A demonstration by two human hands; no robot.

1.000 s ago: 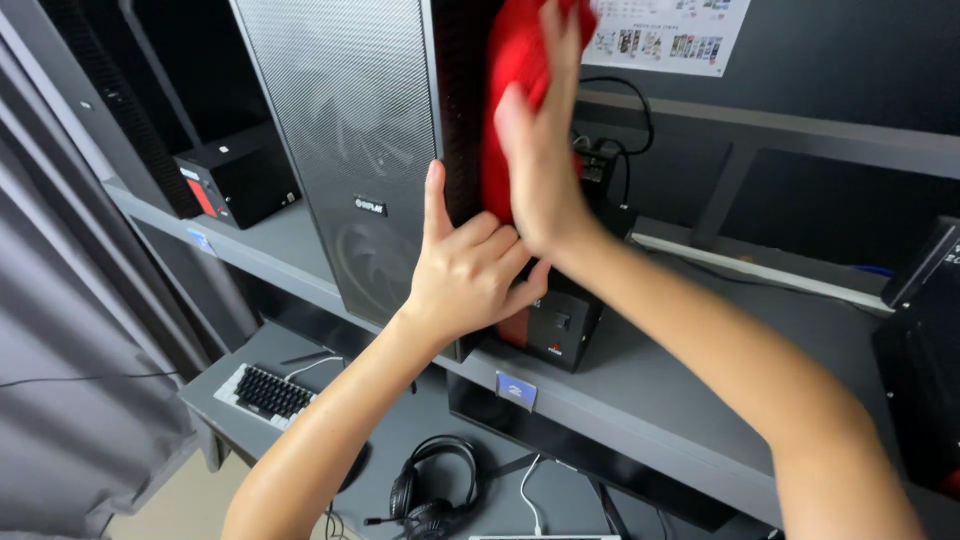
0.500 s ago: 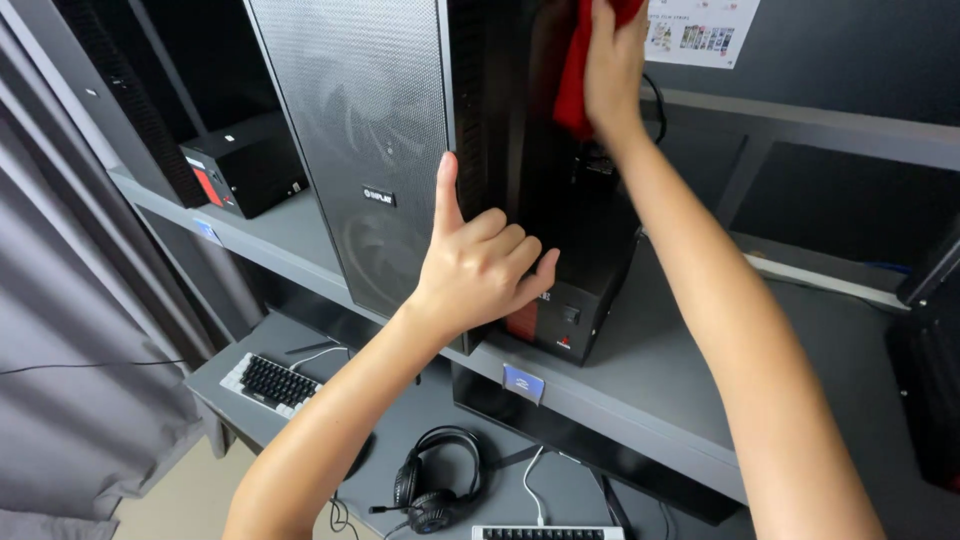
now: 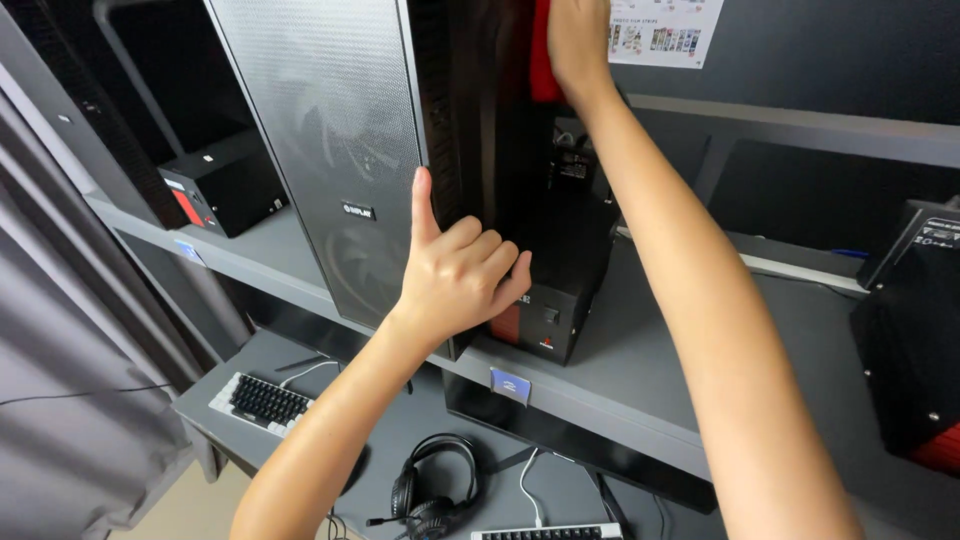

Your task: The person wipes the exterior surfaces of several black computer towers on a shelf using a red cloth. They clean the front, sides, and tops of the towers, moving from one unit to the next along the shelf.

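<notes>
Left hand is braced on the front corner of the black PC tower mid-frame, fingers curled against its edge and thumb pointing up. Right hand at the top of the frame presses a red cloth flat on the tower's dark side panel, fingers over the cloth. The tower stands on a grey shelf.

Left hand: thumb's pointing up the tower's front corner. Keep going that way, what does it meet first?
Nothing but more case: the left hand has its thumb lying along the computer tower's front corner, with no obstacle visible up to the frame's top. Depth is uncertain.
</notes>
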